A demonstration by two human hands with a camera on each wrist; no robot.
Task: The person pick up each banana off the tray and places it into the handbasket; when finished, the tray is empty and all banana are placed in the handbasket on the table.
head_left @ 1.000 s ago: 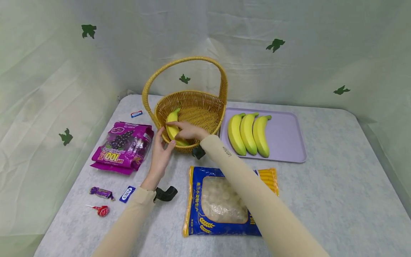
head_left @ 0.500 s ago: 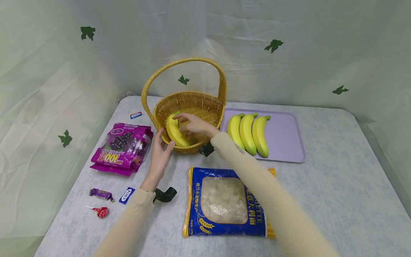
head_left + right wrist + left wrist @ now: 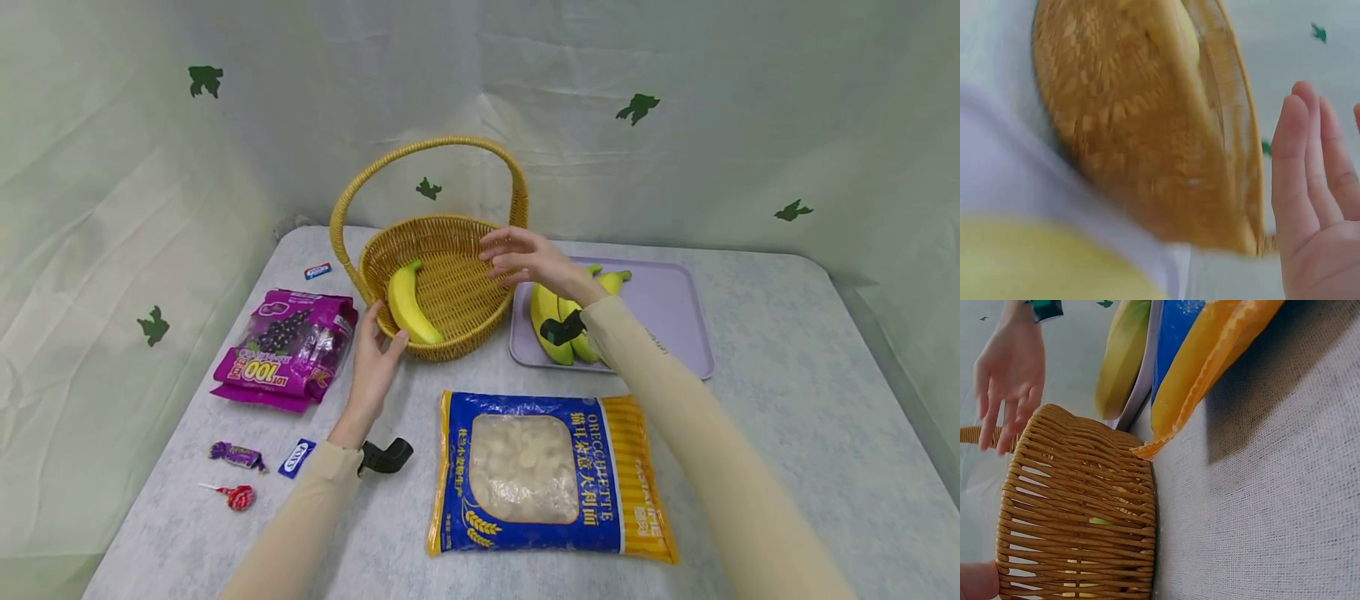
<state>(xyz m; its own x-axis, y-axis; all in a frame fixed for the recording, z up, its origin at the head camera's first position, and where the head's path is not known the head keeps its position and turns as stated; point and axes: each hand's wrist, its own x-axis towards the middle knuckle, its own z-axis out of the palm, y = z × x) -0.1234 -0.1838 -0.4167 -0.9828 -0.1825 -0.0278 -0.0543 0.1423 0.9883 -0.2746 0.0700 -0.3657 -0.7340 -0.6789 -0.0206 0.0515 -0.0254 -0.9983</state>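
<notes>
A yellow banana (image 3: pixel 409 307) lies against the left side inside a woven wicker basket (image 3: pixel 472 343) with a tall arched handle. My left hand (image 3: pixel 372 367) rests against the basket's front left rim, thumb and fingers spread along it. In the left wrist view, the thumb (image 3: pixel 977 581) touches the rim. My right hand (image 3: pixel 536 265) hangs above the basket's right rim with nothing in its grasp, fingers extended and slightly bent. Under the right wrist, several bananas (image 3: pixel 550 333) lie side by side on a lilac tray (image 3: pixel 667 333), partly hidden by the arm.
A blue and yellow pasta bag (image 3: pixel 525 475) lies in front of the basket and tray. At left are a purple grape candy bag (image 3: pixel 288 346), small wrapped sweets (image 3: pixel 237 454) and a red lollipop (image 3: pixel 240 497). A pale curtain (image 3: pixel 570 167) encloses the table's back and sides.
My right hand has let go of the banana in the basket, lifted, and moved right toward the tray. The left hand has stayed at the basket rim.
</notes>
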